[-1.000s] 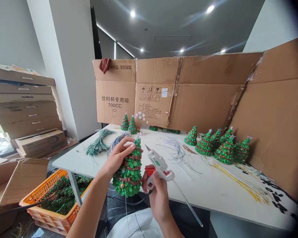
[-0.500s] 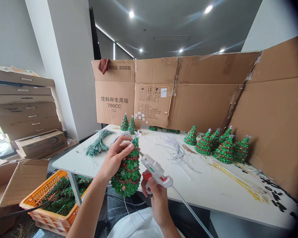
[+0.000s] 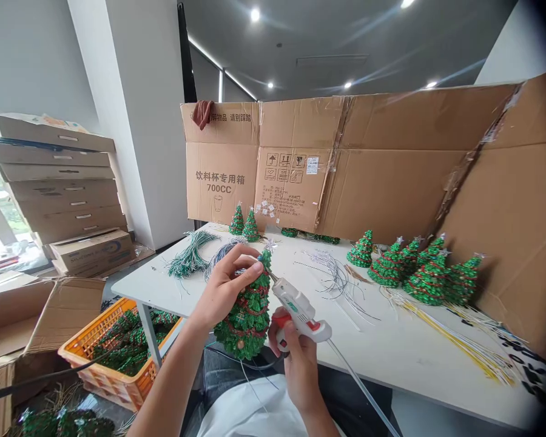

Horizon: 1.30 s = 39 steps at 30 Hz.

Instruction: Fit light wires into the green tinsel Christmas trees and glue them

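My left hand (image 3: 230, 282) is closed around the upper part of a small tinsel Christmas tree (image 3: 246, 321), which stands upright over my lap at the table's near edge. Red garland and small ornaments wind round the tree, and a pale star (image 3: 270, 245) tops it. In my right hand (image 3: 295, 358) is a white and red hot glue gun (image 3: 298, 306), its fingers wrapped round the handle. The gun's nozzle points up and left at the tree, close below the star; whether it touches cannot be made out. A long glue stick (image 3: 359, 385) sticks out of the gun's back.
More small trees (image 3: 428, 276) stand at the table's right and back. Green wire bundles (image 3: 191, 255), white wires (image 3: 334, 273) and yellow-white strips (image 3: 459, 343) lie on the white table (image 3: 391, 340). Cardboard (image 3: 391, 188) walls the back. An orange crate (image 3: 118, 388) with tinsel pieces stands below left.
The whole view has shifted, so the scene sits farther right. Both hands keep the tree and the glue gun in nearly the same pose, nozzle still by the treetop.
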Motion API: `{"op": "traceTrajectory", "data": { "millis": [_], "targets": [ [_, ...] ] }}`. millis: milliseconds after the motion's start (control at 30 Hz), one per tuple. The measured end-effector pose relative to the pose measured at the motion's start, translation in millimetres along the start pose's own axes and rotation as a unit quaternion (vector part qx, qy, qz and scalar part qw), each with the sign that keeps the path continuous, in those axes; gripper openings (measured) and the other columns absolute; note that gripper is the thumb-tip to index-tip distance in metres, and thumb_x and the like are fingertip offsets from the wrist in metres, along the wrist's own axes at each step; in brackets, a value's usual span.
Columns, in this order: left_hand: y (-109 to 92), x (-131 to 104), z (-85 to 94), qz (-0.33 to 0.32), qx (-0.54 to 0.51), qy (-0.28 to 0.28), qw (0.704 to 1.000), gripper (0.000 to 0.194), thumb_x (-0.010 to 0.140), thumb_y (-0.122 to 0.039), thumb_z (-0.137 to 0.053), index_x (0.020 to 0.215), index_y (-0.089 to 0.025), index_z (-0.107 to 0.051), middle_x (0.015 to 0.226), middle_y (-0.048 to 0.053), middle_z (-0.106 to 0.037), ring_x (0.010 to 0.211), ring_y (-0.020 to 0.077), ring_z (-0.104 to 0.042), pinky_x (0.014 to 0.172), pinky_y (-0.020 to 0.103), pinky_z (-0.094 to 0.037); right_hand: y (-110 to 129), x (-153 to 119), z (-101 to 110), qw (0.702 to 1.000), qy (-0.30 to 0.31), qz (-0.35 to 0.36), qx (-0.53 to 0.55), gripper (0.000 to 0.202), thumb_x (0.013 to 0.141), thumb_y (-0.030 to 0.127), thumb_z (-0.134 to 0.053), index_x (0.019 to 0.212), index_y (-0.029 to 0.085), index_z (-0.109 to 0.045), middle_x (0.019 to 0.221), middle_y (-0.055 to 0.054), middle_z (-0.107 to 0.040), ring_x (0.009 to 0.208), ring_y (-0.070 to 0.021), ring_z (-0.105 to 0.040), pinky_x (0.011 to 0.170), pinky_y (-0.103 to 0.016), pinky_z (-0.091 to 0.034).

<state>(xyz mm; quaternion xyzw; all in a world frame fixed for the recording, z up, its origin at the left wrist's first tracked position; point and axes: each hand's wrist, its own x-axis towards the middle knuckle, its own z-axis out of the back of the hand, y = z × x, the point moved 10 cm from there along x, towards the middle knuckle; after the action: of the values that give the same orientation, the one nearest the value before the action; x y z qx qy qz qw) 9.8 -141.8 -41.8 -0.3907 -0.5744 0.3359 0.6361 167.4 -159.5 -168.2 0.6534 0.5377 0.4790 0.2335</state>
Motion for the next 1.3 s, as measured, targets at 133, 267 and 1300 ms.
{"op": "traceTrajectory", "data": {
  "millis": [133,267,1300],
  "targets": [
    [-1,-1,-0.5,-0.004,-0.001,-0.006,1.0,0.03,0.099,-0.051,-0.075,0.115,-0.027,-0.067,0.093,-0.001,-0.07,0.079,0.0168,-0.054,0.071,0.027,-0.041,-2,0,1,1.0,-0.006,-0.002,0.011,0.04,0.101,0.064,-0.071,0.104,0.023,-0.073,0.078,-0.001,-0.056,0.064,-0.0143,-0.044,0.055,-0.028,-0.036],
    [-1,-2,-0.6,0.002,-0.014,-0.008,1.0,0.031,0.099,-0.052,-0.075,0.116,-0.028,-0.067,0.094,-0.001,-0.072,0.083,0.0169,-0.057,0.074,0.027,-0.044,-2,-1,0,1.0,-0.007,-0.004,0.011,0.041,0.1,0.065,-0.071,0.102,0.024,-0.072,0.076,0.0,-0.054,0.062,-0.0143,-0.043,0.055,-0.028,-0.036],
    [11,3,21.8,0.047,-0.149,-0.084,0.984,0.034,0.091,-0.05,-0.083,0.11,-0.028,-0.066,0.086,-0.002,-0.074,0.074,0.0198,-0.071,0.067,0.029,-0.055,13,14,18,0.995,-0.073,0.021,-0.071,0.049,0.104,0.065,-0.065,0.132,0.025,-0.07,0.081,0.0,-0.064,0.067,-0.0167,-0.052,0.068,-0.032,-0.049]
  ]
}}
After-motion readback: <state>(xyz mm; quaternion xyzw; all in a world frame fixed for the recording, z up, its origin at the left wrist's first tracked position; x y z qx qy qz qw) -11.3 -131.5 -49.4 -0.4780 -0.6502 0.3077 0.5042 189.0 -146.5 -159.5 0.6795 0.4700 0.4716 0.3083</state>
